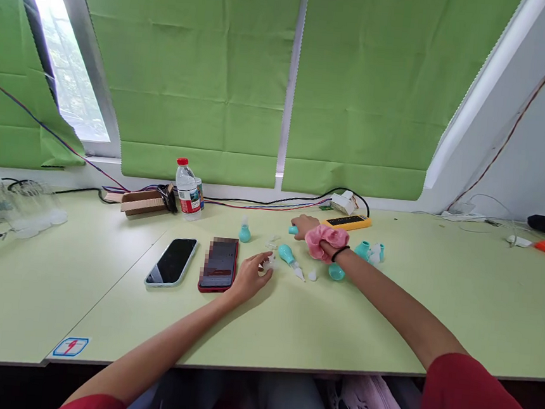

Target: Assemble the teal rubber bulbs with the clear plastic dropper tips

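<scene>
My left hand (249, 277) rests on the table with its fingers closed around a small clear plastic piece (268, 263). Farther out, my right hand (305, 225) is closed on a small teal piece (293, 230), whose end shows past the fingers. Between the hands lies a teal bulb with a clear nozzle (287, 254), tip toward me. A second teal bulb (244, 232) stands upright beyond my left hand. Clear bits (273, 240) and a small white cap (313, 275) lie nearby. More teal parts (363, 248) sit right of my right wrist, and one teal bulb (336, 272) is partly under the forearm.
Two phones, one white-edged (172, 262) and one red-cased (219, 265), lie left of my left hand. Toward the window are a water bottle (188, 191), a cardboard box (143, 202), cables and a yellow power strip (348, 222). Plastic bags (28, 208) lie far left.
</scene>
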A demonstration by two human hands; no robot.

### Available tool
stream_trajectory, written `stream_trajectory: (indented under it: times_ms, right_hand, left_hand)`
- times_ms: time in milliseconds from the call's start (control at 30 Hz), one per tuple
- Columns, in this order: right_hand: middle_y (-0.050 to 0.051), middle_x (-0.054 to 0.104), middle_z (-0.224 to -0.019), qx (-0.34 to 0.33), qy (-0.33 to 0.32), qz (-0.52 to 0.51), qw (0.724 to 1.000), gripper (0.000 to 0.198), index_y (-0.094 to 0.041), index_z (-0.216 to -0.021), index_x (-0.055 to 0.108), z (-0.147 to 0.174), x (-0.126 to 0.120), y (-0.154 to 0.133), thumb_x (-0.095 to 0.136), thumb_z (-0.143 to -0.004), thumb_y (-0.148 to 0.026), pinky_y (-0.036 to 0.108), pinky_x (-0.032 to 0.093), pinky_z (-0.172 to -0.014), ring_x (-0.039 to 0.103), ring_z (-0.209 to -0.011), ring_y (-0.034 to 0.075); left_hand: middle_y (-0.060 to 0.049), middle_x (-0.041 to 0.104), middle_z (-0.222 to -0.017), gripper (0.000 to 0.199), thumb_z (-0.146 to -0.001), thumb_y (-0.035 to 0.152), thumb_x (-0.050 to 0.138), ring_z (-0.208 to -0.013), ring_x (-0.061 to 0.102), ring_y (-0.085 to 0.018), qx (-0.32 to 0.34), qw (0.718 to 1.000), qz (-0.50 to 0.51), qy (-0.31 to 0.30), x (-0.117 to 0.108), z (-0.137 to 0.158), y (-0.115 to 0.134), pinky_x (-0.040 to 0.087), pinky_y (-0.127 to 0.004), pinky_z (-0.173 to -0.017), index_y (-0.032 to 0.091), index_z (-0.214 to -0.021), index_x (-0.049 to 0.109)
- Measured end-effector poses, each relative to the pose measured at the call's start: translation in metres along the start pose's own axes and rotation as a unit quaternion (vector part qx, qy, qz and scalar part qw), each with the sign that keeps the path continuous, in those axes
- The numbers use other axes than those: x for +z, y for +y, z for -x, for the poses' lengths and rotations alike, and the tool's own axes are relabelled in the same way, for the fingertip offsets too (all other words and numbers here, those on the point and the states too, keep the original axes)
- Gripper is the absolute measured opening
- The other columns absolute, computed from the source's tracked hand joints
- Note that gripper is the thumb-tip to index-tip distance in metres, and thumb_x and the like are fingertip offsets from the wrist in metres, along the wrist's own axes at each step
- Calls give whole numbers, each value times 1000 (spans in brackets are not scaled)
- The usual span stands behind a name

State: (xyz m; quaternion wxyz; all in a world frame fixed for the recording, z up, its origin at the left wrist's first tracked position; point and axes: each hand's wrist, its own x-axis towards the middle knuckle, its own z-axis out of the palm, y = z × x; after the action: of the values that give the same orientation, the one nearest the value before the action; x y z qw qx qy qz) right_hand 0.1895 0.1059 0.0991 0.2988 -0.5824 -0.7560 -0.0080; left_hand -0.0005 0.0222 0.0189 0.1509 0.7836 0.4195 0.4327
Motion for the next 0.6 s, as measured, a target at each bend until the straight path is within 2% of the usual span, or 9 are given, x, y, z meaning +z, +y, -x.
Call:
stream_trajectory:
  times_ms: [67,133,167,233,367,500,600]
  right_hand:
    - [5,54,-72,-29,-21,1,999,17,-9,-68,57,7,-1,-11,65,-55,-18,21,32,-62,49,-69,11]
    - [4,53,-78,-69,-32,-7,997,25,-13,-78,56,27,1,-22,62,-57,-22,21,34,-66,48,-72,12]
    - [4,53,-81,-107,-22,-20,994,24,-14,-81,54,40,4,-28,59,-60,-23,22,34,-68,48,-74,13]
    - [4,53,-78,-140,-3,-55,989,21,-15,-81,51,68,13,-36,54,-62,-23,23,35,-68,48,-73,14]
    - [1,54,-70,-117,-25,-65,991,20,-17,-81,49,101,35,-40,51,-62,-22,24,35,-63,49,-64,14]
    - [2,55,-67,-88,-21,-46,995,19,-18,-79,50,101,44,-33,52,-61,-22,23,35,-62,51,-64,15]
    - [1,55,-64,-82,-10,-54,995,12,-18,-74,49,99,46,-28,50,-63,-23,23,36,-60,51,-61,14]
  left_hand:
    - [-6,60,-90,34,-69,18,49,-67,54,-11,-20,1000,20,12,0,-1,-1,48,-25,-62,15,-102,53]
    - [-5,60,-82,30,-67,19,50,-68,55,-12,-39,998,40,21,-1,-2,0,48,-24,-61,14,-97,55]
    - [-4,60,-78,28,-66,20,51,-68,55,-12,-48,997,55,25,-2,-3,0,48,-24,-60,14,-93,55]
    - [-3,60,-74,25,-64,20,54,-67,55,-12,-67,992,103,32,-5,-3,2,48,-23,-58,15,-88,54]
    - [-3,62,-75,32,-63,25,59,-70,58,-14,-105,968,223,41,-9,-6,4,48,-24,-59,15,-93,50]
    - [-7,63,-78,32,-61,32,64,-74,58,-16,-140,928,344,18,-11,-10,6,46,-26,-67,12,-85,56]
    - [-7,62,-73,32,-58,35,67,-70,56,-15,-183,897,401,-7,-12,-11,10,45,-26,-66,10,-77,59]
